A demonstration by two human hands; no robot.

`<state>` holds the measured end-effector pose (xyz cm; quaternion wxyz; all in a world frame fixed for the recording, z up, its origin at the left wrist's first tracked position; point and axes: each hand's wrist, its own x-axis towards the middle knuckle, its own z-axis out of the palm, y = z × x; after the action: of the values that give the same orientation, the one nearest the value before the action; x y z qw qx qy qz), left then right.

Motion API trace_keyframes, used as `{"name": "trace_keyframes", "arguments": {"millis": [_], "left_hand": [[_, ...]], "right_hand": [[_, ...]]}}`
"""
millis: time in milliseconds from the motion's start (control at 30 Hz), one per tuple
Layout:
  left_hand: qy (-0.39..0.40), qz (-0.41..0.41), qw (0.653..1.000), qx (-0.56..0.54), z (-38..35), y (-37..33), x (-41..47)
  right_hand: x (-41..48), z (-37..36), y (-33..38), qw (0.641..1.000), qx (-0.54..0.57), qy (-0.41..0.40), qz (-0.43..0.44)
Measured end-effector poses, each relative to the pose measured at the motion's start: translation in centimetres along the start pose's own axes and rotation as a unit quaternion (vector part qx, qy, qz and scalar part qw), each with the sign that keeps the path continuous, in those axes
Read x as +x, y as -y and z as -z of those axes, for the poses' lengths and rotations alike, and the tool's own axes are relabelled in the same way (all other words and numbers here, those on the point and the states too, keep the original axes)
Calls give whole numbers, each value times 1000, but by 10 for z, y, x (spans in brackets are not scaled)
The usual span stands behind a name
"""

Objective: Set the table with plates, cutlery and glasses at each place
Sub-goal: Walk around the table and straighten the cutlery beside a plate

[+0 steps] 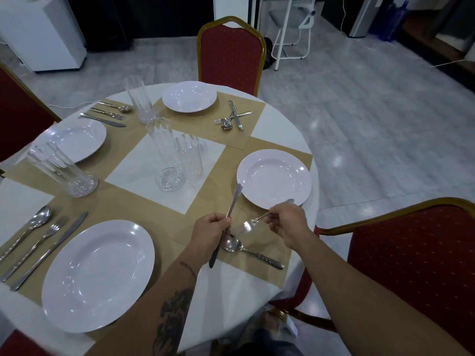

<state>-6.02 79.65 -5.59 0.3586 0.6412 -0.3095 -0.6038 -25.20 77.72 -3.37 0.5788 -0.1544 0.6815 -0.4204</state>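
Cutlery for the right-hand place is in hand, left hand (pixel 209 226) gripping the knife (pixel 226 223), right hand (pixel 285 222) pinching the fork (pixel 253 222), spoon (pixel 246 250) on the mat (pixel 280 274); lay them parallel beside the plate (pixel 273 178).

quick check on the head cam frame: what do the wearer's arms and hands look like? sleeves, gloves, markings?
Both forearms are bare, with no sleeves in view, and no gloves, rings, watch or bands visible on either hand. The left forearm carries dark tattoos: a small one near the wrist and a larger patch further up. The right forearm shows no markings. Left hand and right hand look plain.
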Motion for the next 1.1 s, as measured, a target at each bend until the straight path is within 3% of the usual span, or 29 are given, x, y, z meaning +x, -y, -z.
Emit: {"name": "trace_keyframes", "arguments": {"millis": [233, 367, 533, 600, 667, 767, 867, 933, 967, 1000, 1033, 1100], "left_hand": [[-43, 18, 999, 14, 6, -1, 4], [-32, -14, 994, 106, 6, -4, 2], [3, -65, 979, 194, 9, -8, 1], [9, -67, 975, 211, 9, -8, 2], [23, -72, 967, 245, 10, -7, 3], [55, -86, 944, 315, 11, -12, 4], [86, -95, 918, 375, 8, -20, 5], [107, -104, 910, 387, 2, -27, 5], [114, -107, 909, 385, -1, -31, 6], [120, -108, 910, 382, -4, -34, 6], [122, -109, 909, 383, -7, -37, 8], [119, -118, 903, 395, -12, -40, 9]], "right_hand": [[-6, 9, -23, 980, 167, -28, -106], [-11, 4, -41, 973, 185, -25, -133], [-21, 5, -42, 983, 90, -2, -160], [-22, 11, -41, 988, -18, 0, -154], [-24, 18, -38, 981, -170, -22, -88], [-24, 27, -31, 905, -392, -73, 146], [-22, 24, -22, 757, -523, -19, 392], [-18, 17, -17, 639, -618, 32, 457], [-18, 13, -13, 607, -651, 55, 453], [-17, 10, -11, 596, -671, 79, 433], [-16, 9, -9, 611, -671, 107, 405], [-12, 10, -10, 690, -621, 149, 341]]}}
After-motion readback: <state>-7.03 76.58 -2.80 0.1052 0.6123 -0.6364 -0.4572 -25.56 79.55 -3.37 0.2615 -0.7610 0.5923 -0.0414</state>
